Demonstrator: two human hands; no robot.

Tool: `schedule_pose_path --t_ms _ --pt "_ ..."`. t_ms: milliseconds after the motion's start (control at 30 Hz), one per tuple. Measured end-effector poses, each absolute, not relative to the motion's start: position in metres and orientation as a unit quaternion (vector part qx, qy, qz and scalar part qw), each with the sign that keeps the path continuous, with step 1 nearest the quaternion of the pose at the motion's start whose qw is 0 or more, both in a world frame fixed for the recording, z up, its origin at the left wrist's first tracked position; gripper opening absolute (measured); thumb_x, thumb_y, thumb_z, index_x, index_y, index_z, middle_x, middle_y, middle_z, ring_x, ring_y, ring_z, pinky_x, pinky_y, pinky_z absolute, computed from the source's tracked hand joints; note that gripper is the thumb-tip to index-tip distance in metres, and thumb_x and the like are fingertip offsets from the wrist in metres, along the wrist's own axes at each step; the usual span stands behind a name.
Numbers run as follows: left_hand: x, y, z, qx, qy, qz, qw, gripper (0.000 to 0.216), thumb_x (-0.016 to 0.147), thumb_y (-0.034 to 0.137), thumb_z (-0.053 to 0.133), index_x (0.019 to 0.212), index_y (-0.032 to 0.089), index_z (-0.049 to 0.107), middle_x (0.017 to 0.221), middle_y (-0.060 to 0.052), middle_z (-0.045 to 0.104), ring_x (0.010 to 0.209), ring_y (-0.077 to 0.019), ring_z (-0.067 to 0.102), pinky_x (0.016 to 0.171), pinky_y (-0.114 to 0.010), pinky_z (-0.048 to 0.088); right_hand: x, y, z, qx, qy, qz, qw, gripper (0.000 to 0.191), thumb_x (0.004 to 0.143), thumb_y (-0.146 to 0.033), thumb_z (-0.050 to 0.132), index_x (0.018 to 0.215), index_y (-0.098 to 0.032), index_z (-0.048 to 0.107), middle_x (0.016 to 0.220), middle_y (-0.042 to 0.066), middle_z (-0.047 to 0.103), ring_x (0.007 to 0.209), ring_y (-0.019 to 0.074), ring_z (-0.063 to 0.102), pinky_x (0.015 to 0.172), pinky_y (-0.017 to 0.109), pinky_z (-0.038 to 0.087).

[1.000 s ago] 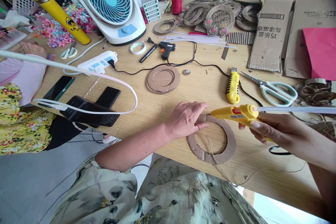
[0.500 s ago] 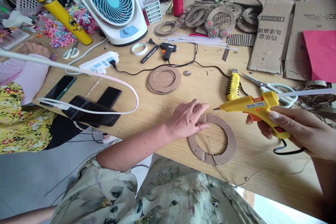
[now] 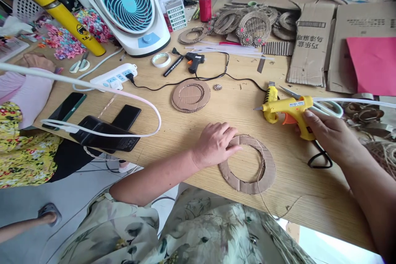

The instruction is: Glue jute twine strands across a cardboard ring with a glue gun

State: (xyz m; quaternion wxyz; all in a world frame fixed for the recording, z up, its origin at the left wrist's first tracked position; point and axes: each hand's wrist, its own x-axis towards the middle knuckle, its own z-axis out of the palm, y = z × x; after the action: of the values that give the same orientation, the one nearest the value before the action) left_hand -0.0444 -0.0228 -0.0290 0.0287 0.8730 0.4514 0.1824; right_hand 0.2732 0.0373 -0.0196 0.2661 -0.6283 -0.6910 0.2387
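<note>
My left hand [image 3: 215,143] rests on the table with its fingers pressed onto the left rim of a cardboard ring [image 3: 268,171], pinning the end of a thin twine [image 3: 259,169] that curves over the ring and trails off the front edge. My right hand [image 3: 328,135] grips the handle of a yellow glue gun [image 3: 286,108], which stands on the table to the upper right of the ring with its nozzle pointing left. A clear glue stick [image 3: 359,101] juts from its back. Its black cord [image 3: 320,159] loops beside my wrist.
A yellow utility knife [image 3: 270,95] and scissors [image 3: 328,107] lie behind the gun. A cardboard disc [image 3: 191,95], black glue gun [image 3: 194,60], tape roll [image 3: 161,59], power strip [image 3: 114,77], fan [image 3: 130,6], phones [image 3: 107,128] and flattened boxes [image 3: 312,45] fill the table. Another person sits at left.
My right hand has carried the glue gun away from the ring, up and back, and set it down by the utility knife. The twine now curves along the ring's right side. My left hand stayed.
</note>
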Motion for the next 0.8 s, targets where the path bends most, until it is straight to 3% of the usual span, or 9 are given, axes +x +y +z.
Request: schedule_pose_path --t_ms 267,400,467,533,600,700,800 --pt "-0.043 -0.026 -0.029 0.876 0.442 0.190 -0.011 0.031 0.098 0.043 0.056 0.091 0.016 0.068 0.091 -0.007 0.065 0.083 -0.0208 0.060 0.077 -0.035 0.044 0.267 0.038 -0.019 -0.660 -0.710 0.131 0.206 0.035 0.090 -0.048 0.045 0.086 -0.021 0.067 0.066 0.002 0.058 0.062 0.0173 0.052 0.058 0.030 0.038" --pt "-0.042 -0.027 -0.030 0.879 0.434 0.194 -0.033 0.031 0.100 0.041 0.054 0.087 0.016 0.067 0.089 -0.007 0.065 0.083 -0.0207 0.059 0.075 -0.035 0.041 0.260 0.028 -0.016 -0.657 -0.716 0.021 0.235 0.031 0.086 -0.044 0.052 0.097 -0.020 0.068 0.090 0.009 0.067 0.079 0.0235 0.060 0.067 0.034 0.042" --pt "-0.042 -0.027 -0.030 0.882 0.426 0.196 -0.051 0.030 0.100 0.039 0.053 0.087 0.016 0.067 0.088 -0.006 0.064 0.083 -0.0205 0.059 0.075 -0.035 0.040 0.249 0.015 -0.011 -0.610 -0.743 -0.065 0.268 0.025 0.090 -0.042 0.054 0.093 -0.020 0.066 0.084 0.008 0.065 0.076 0.0225 0.060 0.063 0.034 0.042" --pt "-0.042 -0.028 -0.030 0.885 0.418 0.192 -0.066 0.028 0.101 0.038 0.053 0.090 0.016 0.067 0.088 -0.006 0.064 0.083 -0.0205 0.058 0.075 -0.035 0.039 0.234 0.002 -0.006 -0.517 -0.802 -0.014 0.298 0.014 0.092 -0.034 0.056 0.095 -0.022 0.064 0.082 0.005 0.064 0.069 0.0184 0.059 0.062 0.032 0.045" --pt "-0.042 -0.029 -0.030 0.889 0.414 0.181 -0.077 0.026 0.101 0.038 0.053 0.096 0.016 0.067 0.089 -0.006 0.065 0.085 -0.0208 0.058 0.076 -0.036 0.038 0.219 -0.008 -0.004 -0.444 -0.848 0.093 0.273 0.018 0.094 -0.026 0.057 0.111 -0.025 0.062 0.094 0.006 0.067 0.074 0.0176 0.063 0.066 0.032 0.051" --pt "-0.042 -0.030 -0.029 0.892 0.414 0.159 -0.082 0.027 0.101 0.038 0.052 0.103 0.016 0.066 0.091 -0.007 0.065 0.087 -0.0210 0.058 0.076 -0.037 0.037 0.205 -0.013 -0.009 -0.386 -0.882 0.106 0.249 0.028 0.093 -0.026 0.059 0.122 -0.028 0.061 0.105 0.008 0.068 0.087 0.0211 0.067 0.075 0.036 0.055" --pt "-0.041 -0.030 -0.027 0.894 0.414 0.149 -0.084 0.027 0.102 0.037 0.051 0.108 0.015 0.065 0.094 -0.008 0.066 0.087 -0.0206 0.058 0.076 -0.037 0.035 0.202 -0.012 -0.016 -0.373 -0.885 0.124 0.248 0.025 0.095 -0.024 0.057 0.118 -0.026 0.066 0.101 0.007 0.068 0.087 0.0197 0.067 0.077 0.035 0.055"
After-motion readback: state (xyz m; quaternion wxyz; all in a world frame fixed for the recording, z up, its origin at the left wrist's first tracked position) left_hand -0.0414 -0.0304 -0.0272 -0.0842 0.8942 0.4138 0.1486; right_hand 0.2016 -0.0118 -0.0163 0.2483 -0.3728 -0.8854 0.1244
